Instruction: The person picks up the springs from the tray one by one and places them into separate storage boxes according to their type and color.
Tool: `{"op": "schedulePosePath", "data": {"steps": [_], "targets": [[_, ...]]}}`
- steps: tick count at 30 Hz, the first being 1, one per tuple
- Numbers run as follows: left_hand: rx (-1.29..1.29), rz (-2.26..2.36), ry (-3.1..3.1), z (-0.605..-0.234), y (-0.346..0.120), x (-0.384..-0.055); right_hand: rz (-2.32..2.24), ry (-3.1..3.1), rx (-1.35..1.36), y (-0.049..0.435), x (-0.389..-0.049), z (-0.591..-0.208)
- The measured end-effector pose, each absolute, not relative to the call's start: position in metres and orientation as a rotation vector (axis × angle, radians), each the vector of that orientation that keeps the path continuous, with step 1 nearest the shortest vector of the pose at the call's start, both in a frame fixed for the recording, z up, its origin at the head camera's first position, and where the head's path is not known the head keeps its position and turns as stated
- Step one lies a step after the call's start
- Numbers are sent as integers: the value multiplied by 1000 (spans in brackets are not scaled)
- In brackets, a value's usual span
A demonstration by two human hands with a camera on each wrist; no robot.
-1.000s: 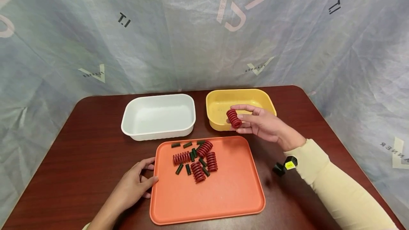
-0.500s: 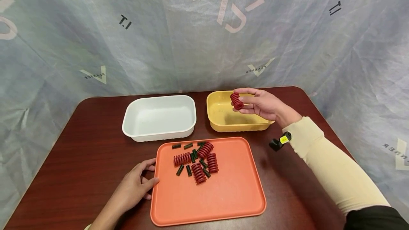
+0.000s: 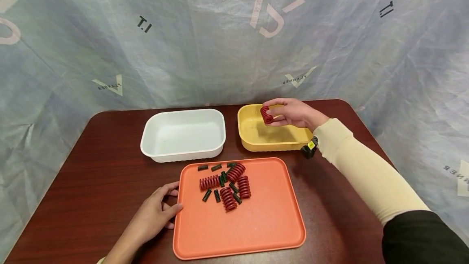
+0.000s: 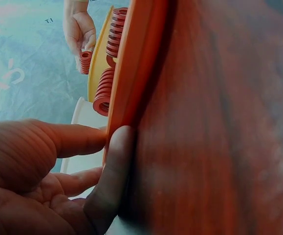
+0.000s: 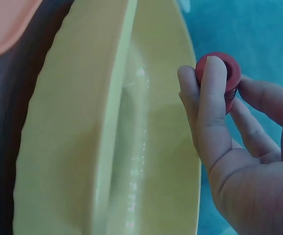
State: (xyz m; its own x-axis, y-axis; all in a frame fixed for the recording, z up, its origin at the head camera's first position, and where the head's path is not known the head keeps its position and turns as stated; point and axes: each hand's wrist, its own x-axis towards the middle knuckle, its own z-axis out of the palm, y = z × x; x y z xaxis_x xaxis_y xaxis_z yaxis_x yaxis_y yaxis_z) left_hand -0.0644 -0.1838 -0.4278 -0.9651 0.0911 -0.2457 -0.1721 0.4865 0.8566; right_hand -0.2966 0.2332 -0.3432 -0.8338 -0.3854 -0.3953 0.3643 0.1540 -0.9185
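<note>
My right hand pinches a red coil spring between thumb and fingers, above the far part of the yellow bin. The right wrist view shows that spring held over the bin's inside. On the orange tray lie several red springs and several small dark green springs in a loose heap. My left hand rests on the table, its thumb and fingertips touching the tray's left rim.
A white bin stands left of the yellow one, nothing in it. The dark wooden table has rounded corners. A crinkled blue-grey sheet hangs close behind it.
My right hand carried the red spring from the yellow bin's near rim up and back over the bin. The left hand stayed at the tray's edge.
</note>
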Motion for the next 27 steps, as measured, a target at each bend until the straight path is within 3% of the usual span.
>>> {"op": "schedulePosePath", "data": {"steps": [27], "targets": [[-94,1456,2479,-427,-183,-66,-1628,1857,79,234,-313,-383]]}}
